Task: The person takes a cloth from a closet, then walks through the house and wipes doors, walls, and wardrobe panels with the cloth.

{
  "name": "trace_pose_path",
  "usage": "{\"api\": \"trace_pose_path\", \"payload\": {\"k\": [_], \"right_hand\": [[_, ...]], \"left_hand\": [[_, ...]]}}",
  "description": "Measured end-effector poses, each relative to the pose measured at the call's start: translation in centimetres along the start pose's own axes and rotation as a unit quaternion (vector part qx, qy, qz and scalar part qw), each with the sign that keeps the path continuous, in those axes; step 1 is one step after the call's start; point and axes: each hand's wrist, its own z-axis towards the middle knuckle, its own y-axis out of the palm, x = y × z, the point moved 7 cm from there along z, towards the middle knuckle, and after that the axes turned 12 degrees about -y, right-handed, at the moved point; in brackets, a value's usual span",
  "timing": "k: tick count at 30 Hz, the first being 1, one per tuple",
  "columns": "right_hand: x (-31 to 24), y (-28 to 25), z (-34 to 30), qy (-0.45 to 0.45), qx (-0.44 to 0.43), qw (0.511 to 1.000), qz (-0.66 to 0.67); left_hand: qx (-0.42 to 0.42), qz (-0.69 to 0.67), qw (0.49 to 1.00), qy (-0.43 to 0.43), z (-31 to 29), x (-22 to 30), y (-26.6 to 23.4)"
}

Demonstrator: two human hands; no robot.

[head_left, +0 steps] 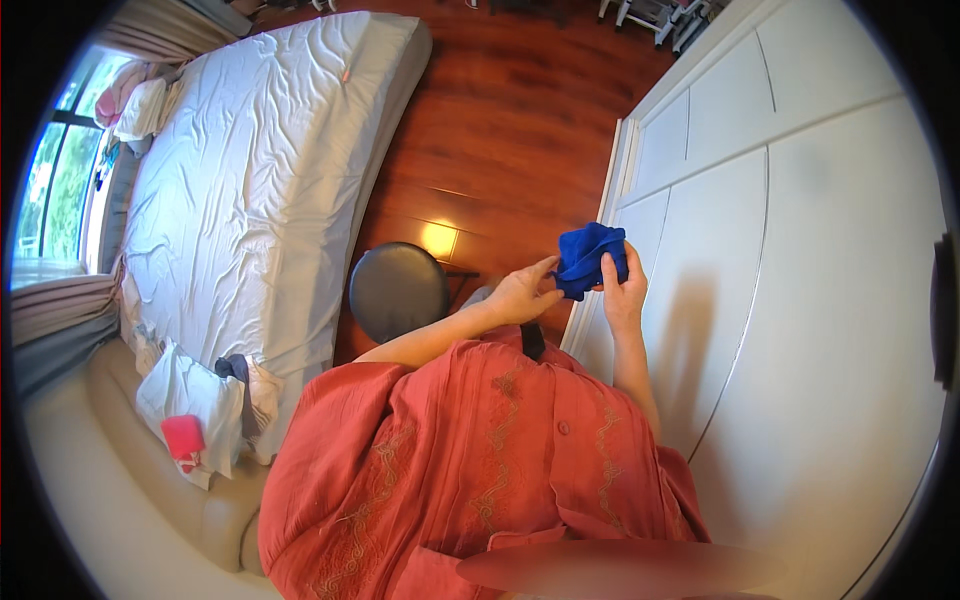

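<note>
A bunched royal-blue cloth is held up in front of me, close to the white cabinet doors. It is folded over itself in a thick, soft wad, and I cannot tell what kind of item it is. My right hand grips its right side, the thumb pressed over the front and the other fingers mostly behind. From the left comes my left hand, its thumb and fingers bent around the cloth's left edge, where a small corner sticks out between them.
White cabinet doors rise along my right side. A round black stool stands on the reddish wood floor. At left is a bed with a wrinkled white sheet. White cloths and a pink-red item lie at its near end.
</note>
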Motion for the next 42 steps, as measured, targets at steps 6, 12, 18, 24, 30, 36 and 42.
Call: {"api": "trace_pose_path", "payload": {"k": [6, 12, 18, 24, 30, 36, 42], "right_hand": [[0.2, 4.2, 7.3, 0.000, -0.053, 0.997, -0.052], [3.6, 8.6, 11.5, 0.054, -0.139, 0.977, -0.153], [9.0, 15.1, 13.6, 0.046, -0.229, 0.950, -0.206], [11.5, 22.0, 14.6, 0.019, -0.335, 0.919, -0.206], [9.1, 23.4, 17.3, 0.018, -0.366, 0.903, -0.223], [5.6, 21.2, 21.4, -0.069, -0.307, 0.925, -0.213], [1.1, 20.5, 26.5, -0.136, -0.256, 0.938, -0.189]], "left_hand": [[0.054, 0.080, 0.992, -0.083, 10.4, -13.3, -3.8], [-0.054, 0.360, 0.891, -0.272, 9.2, -31.7, -11.2], [-0.084, 0.472, 0.830, -0.286, 5.3, -37.9, -14.0], [-0.101, 0.466, 0.820, -0.316, 6.4, -41.2, -13.3], [-0.188, 0.449, 0.804, -0.341, 6.2, -42.4, -14.4], [-0.305, 0.432, 0.796, -0.295, 0.9, -40.4, -15.8], [-0.236, 0.444, 0.817, -0.284, 5.4, -32.7, -19.8]]}}
